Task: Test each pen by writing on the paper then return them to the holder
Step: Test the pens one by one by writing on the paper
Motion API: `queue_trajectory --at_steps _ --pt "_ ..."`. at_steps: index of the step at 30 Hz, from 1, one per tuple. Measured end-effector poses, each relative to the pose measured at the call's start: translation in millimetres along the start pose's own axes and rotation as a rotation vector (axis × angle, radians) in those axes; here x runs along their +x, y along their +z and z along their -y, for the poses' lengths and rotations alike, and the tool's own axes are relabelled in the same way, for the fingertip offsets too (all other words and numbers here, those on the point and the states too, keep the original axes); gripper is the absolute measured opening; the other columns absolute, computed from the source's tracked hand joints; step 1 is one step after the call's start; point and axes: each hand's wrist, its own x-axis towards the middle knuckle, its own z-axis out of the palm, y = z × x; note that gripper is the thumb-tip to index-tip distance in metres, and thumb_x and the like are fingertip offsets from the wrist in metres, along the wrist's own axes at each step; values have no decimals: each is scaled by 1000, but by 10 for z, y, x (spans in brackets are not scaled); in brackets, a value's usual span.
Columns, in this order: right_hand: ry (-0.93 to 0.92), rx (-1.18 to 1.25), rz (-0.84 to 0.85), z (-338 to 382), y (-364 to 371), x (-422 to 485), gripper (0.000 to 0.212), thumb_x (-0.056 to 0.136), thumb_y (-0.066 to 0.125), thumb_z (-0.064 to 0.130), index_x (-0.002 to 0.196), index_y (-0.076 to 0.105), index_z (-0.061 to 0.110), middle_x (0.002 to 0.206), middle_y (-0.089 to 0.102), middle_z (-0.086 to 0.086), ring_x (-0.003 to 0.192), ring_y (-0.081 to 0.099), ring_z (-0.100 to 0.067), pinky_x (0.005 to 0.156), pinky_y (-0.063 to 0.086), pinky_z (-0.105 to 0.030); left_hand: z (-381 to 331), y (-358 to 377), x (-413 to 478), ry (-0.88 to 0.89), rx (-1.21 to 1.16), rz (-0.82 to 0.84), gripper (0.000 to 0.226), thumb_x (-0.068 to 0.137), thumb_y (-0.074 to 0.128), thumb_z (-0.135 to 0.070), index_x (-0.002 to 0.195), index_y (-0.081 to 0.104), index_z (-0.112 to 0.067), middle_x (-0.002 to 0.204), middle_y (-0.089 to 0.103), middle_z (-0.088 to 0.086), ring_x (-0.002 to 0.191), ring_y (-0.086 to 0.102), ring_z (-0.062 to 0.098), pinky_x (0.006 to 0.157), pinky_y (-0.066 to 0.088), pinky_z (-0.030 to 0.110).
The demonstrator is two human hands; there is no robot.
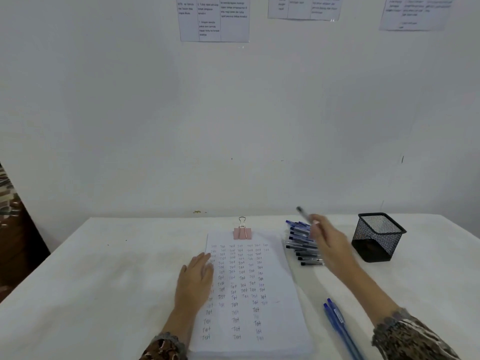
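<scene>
1. White cloth covered the table (104, 268) in the head view, and on it lay the paper (249, 289), a stack of sheets with its long side running away from the person, filled with rows of a short handwritten word.
2. At the far edge of the paper a pink binder clip (242, 231) gripped the stack, its wire handle standing up.
3. On the left edge of the paper the left hand (196, 279) lay flat, palm down, with its fingers straight and close together, pressing the sheets and grasping nothing.
4. To the right of the paper, near its far corner, the right hand (327, 242) was raised above the table and blurred by motion; its fingers were curled round a pen (302, 214), whose dark end pointed up and back toward the wall.
5. Just right of the paper, beneath that hand, a pile of pens (301, 242) lay on the table, blue and dark caps pointing toward the paper.
6. Farther right of the paper, beyond the pile, stood the holder (376, 237), an upright black mesh cup; no pens showed above its rim.
7. Right of the paper's near half, two blue pens (340, 326) lay side by side, touching each other, apart from the pile.
8. Behind the paper, high on the white wall (130, 100), hung printed sheets (214, 19), their text too blurred to read.
9. Patterned brown sleeves (410, 336) covered both wrists.
</scene>
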Motion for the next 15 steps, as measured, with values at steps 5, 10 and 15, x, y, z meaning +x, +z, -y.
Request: queue_trajectory --at_steps 5,10,15 --pt "-274 -382 291 110 604 -219 29 92 47 37 106 64 18 87 64 3 71 58 -12 66 44 -25 -362 -87 -133 288 -133 123 41 96 39 -38 136 40 -28 137 45 -11 124 41 0 107 33 25" --pt "233 505 163 381 823 -354 6 95 50 11 96 54 15 76 67 3 70 62 -2 68 45 -13 -714 -34 -339 221 -341 290 42 95 44 -36 136 35 -37 122 49 -23 102 52 -9 79 41 3" --pt "563 1117 78 432 970 -463 8 97 43 10 98 51 9 82 65 -9 69 61 -21 68 48 -31 -805 26 -399 225 -422 195 23 95 48 -17 112 58 -28 104 63 -16 91 59 -2 76 43 8"
